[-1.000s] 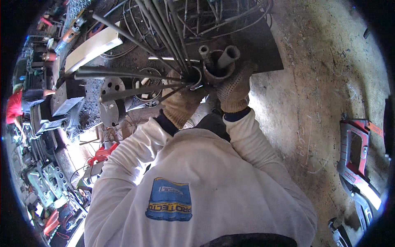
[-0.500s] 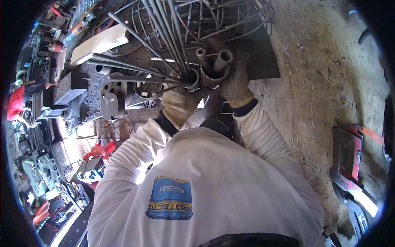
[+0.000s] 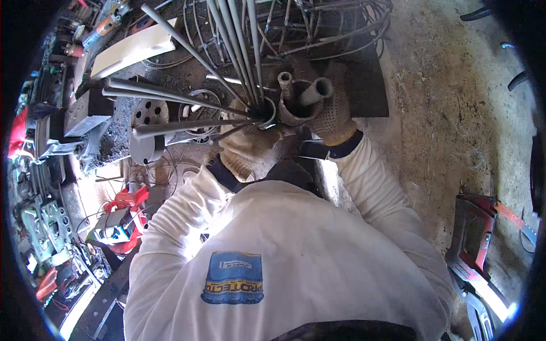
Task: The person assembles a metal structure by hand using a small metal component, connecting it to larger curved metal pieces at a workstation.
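Observation:
My left hand (image 3: 242,145), in a knitted work glove, is closed around a short upright metal tube (image 3: 271,118). Several long grey rods (image 3: 236,51) stand in that tube and fan out toward the far side and the left. Close beside it, on the right, is a wider dark metal tube (image 3: 293,115) with a short thick pipe (image 3: 317,92) and a thinner pipe (image 3: 285,83) leaning in it. My right hand (image 3: 334,119), gloved too, wraps the right side of this wider tube; its fingertips are partly hidden. Both tubes are held side by side.
A tangle of bent wire frames (image 3: 318,34) lies at the far side. On the left are a pale metal channel (image 3: 136,48), a perforated metal part (image 3: 149,113) and a red machine (image 3: 131,199). A hacksaw (image 3: 483,244) lies on the floor to the right.
The two tubes have come slightly nearer to me, with both hands still around them. The rods leaning left have swung nearer as well. The whole view has turned a little.

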`<state>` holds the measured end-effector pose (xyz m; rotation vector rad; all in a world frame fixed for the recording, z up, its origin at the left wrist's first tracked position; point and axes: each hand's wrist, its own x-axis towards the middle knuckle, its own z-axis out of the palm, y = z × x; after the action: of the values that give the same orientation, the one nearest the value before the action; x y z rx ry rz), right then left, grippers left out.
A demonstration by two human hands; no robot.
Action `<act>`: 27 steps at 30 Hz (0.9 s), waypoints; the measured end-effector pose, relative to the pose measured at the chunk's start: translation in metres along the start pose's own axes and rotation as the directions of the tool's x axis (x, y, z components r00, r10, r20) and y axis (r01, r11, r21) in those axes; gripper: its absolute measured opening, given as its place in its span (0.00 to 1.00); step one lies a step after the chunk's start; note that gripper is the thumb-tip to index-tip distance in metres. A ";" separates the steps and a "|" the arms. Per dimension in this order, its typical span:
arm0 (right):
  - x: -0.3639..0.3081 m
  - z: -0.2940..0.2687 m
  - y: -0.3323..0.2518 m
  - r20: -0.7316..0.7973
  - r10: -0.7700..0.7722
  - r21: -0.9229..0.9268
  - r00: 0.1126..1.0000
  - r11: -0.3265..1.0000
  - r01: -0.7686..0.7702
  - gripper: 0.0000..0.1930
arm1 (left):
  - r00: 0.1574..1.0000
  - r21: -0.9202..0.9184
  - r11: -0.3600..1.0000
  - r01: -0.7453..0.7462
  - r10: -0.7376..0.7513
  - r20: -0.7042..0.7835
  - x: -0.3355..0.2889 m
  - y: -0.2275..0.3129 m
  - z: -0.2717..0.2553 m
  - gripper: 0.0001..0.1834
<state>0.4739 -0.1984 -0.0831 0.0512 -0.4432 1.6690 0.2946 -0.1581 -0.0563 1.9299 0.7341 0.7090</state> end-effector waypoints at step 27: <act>-0.005 0.020 0.029 -0.469 -0.718 -0.653 0.513 0.674 0.346 0.32 | 0.981 -0.298 0.936 0.189 -0.163 0.109 0.000 -0.046 0.017 0.24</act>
<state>0.4421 -0.2116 -0.0734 -0.7486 -0.1953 0.7684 0.2978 -0.1488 -0.1040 1.5786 0.6911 0.5898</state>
